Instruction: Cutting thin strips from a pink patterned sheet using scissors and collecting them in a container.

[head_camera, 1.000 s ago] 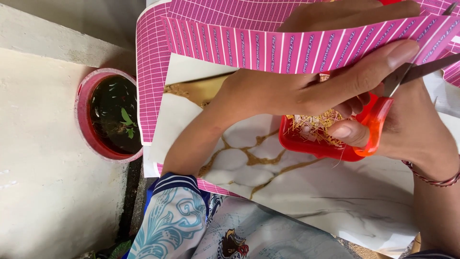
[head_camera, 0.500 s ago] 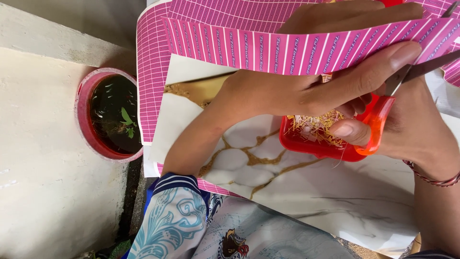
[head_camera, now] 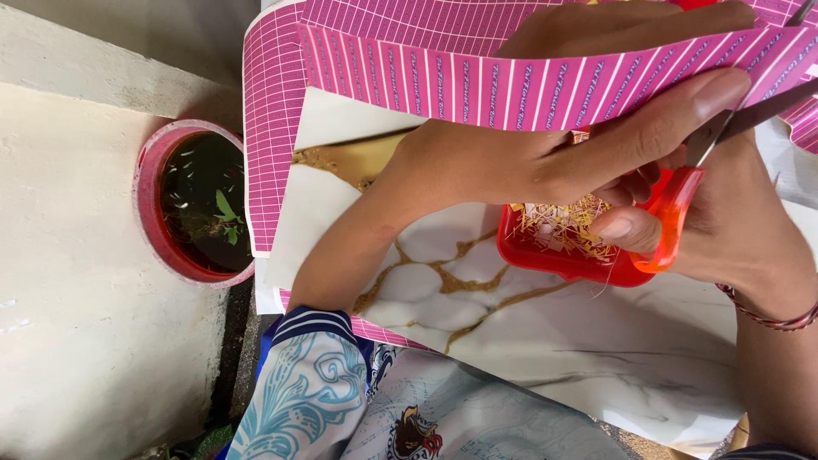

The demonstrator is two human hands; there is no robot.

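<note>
The right hand (head_camera: pixel 733 230) grips orange-handled metal scissors (head_camera: pixel 682 204) at the pink gridded paper strip (head_camera: pixel 511 85), which the left hand (head_camera: pixel 511 162) pinches above a red plastic tray (head_camera: pixel 562 255).

The left hand (head_camera: pixel 545 158) reaches across from the left, thumb extended; the right hand (head_camera: pixel 724 221) is curled, fingers bent, wrist angled downward.

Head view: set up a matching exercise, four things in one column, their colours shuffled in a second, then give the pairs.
Things:
1. scissors handle
2. striped sheet
3. marbled sheet
4. round pot

Colours:
A. white with gold veins
B. orange-red
C. magenta with white lines
D. pinkish-red rim, dark inside

Pairs: 1-B, 2-C, 3-A, 4-D
</note>
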